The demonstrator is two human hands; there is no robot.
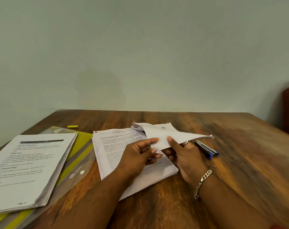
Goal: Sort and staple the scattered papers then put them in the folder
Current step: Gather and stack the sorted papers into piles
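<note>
Both hands are up over the middle stack (124, 156), and that's the landmark here. The left hand (138, 155) and right hand (181, 156) are each pinching the near edge of a loose sheet (163, 134), thumbs on top, and the sheet is lifted and bent so its far corners flop. I'd say the main risk is a crease or tear if the two hands pull unevenly, or it lands crooked and gets stapled out of line. The stapler (207, 150) sits just right of the stack, half under the sheet, easy to knock with that wrist. Left of the stack is the folder (81, 146) with another pile (28, 166) parked on it, so that pile could slide once the folder gets opened
</note>
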